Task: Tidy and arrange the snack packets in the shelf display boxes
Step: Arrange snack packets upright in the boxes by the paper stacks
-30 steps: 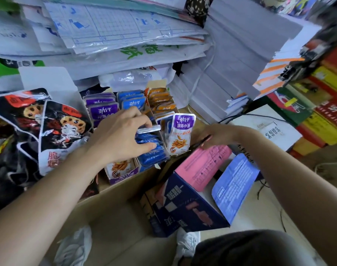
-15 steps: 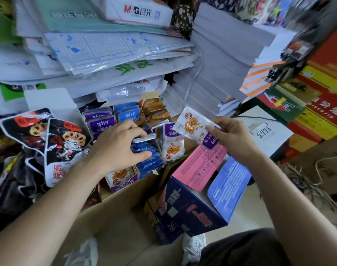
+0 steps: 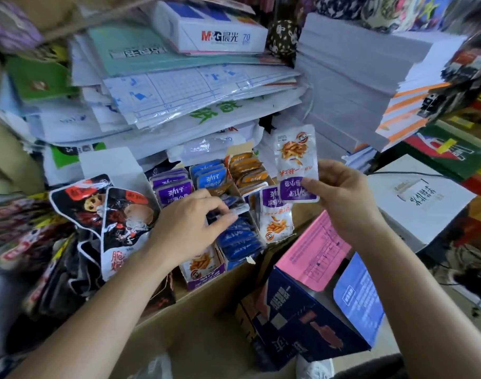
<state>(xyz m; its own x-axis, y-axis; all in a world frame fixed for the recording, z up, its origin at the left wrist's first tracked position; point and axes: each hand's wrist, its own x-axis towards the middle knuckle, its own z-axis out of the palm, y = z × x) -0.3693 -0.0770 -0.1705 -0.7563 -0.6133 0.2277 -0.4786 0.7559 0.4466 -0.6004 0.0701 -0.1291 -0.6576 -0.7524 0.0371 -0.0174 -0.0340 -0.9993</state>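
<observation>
A cardboard display box on the shelf holds rows of small snack packets: purple ones, blue ones, orange ones and dark blue ones. My left hand reaches into the box, its fingers pinching a packet edge above the dark blue stack. My right hand holds a white and purple packet upside down above the box's right side. Another white and purple packet stands at the box's right end.
Black snack bags lie left of the box. Stacks of paper and plastic-wrapped sheets pile up behind. An open dark blue carton with pink and blue flaps sits below right, and a white box stands at right.
My right hand has lifted the white and purple packet from low beside the carton to above the box's right side, turning it more upright. My left hand has stayed in the box.
</observation>
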